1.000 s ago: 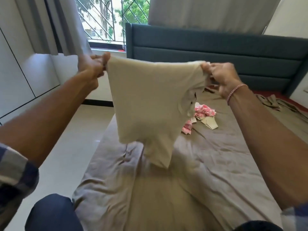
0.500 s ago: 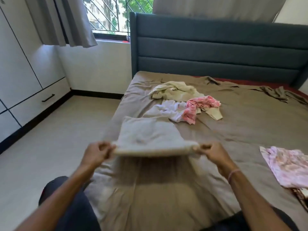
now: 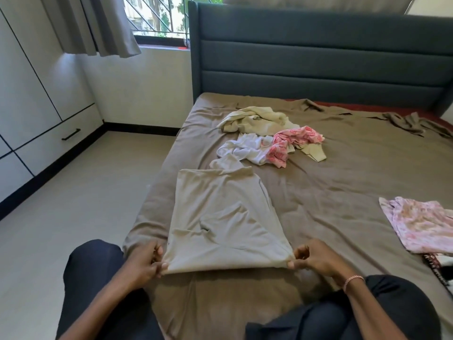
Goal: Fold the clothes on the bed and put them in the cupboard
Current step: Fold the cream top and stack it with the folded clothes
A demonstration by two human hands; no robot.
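both hands, left hand (image 3: 144,260) and right hand (image 3: 316,260), pinch the beige garment's (image 3: 220,217) near corners. uneven pulling could skew it, likely bunching the wrinkled middle beyond them.

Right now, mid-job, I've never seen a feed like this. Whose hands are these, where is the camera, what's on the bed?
No robot: a person's bare hands, filmed by one wide-angle camera on their head, looking forward and down. The left hand and right hand each pinch a near corner of the beige garment, laid out on the bed. Beyond it lie unfolded clothes: a cream garment, a white garment, a pink-patterned garment. A pale floral cloth lies at the right.
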